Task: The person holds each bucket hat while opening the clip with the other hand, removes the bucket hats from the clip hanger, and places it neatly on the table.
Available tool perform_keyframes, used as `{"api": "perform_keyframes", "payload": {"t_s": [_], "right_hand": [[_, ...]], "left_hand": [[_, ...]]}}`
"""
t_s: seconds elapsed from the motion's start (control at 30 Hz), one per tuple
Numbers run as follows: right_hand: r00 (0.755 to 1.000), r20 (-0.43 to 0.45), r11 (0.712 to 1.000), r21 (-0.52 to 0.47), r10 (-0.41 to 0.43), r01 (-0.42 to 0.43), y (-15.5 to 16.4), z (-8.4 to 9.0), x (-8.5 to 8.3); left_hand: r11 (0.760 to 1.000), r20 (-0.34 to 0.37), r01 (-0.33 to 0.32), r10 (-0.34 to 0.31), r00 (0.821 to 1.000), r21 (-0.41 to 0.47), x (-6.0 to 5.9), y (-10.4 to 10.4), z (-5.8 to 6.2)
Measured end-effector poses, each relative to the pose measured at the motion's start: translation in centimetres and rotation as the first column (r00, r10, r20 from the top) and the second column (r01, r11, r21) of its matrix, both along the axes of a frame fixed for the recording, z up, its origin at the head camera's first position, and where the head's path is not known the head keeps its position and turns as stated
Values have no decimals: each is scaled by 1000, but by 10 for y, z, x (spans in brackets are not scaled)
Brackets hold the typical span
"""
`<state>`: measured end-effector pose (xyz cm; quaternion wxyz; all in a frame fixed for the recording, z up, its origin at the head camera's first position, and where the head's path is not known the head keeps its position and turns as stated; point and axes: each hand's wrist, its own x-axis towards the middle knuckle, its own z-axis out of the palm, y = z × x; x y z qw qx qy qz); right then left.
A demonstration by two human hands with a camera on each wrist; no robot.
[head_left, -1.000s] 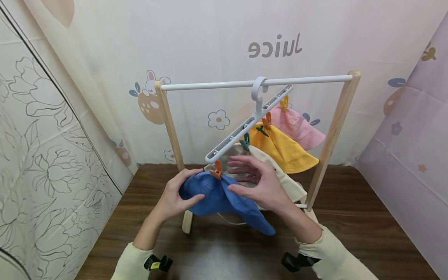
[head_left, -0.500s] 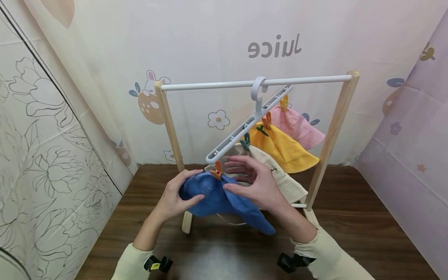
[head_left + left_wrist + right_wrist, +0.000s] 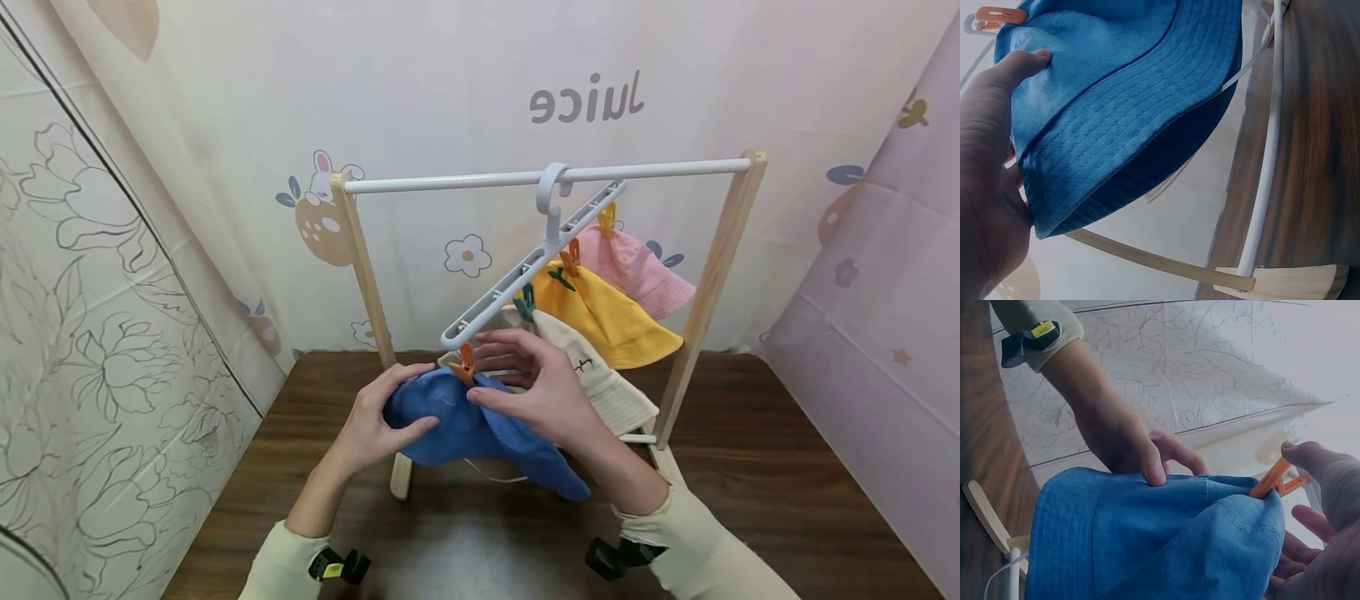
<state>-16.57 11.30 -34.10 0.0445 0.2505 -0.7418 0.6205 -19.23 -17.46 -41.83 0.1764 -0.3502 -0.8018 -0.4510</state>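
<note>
Above both hands, a white bar on a pale wooden rack [image 3: 365, 267] carries a slanted grey plastic hanger [image 3: 525, 271] with pink, yellow and cream bucket hats clipped along it, and from its lowest end hangs the blue cotton bucket hat [image 3: 465, 421]. The left hand [image 3: 371, 425] grasps the hat's crown from its own side, thumb on top and fingers curled behind. Just right of it, the right hand [image 3: 543, 392] pinches the small orange plastic peg [image 3: 467, 363] holding the hat; the clipping step looks in hand, and the next move calls for squeezing the peg squarely while steadying the fabric.
</note>
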Motion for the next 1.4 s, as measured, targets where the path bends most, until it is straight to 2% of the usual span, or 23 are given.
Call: {"api": "perform_keyframes", "payload": {"t_s": [1.07,1.4], "right_hand": [[997,24,996,52,-71,70,-19,7,-2],[998,19,998,29,-61,60,-21,6,-4]], "left_hand": [[1000,20,-17,17,1000,4,2,-3,-5],[1000,19,-13,13,1000,10,0,-3,-7]]}}
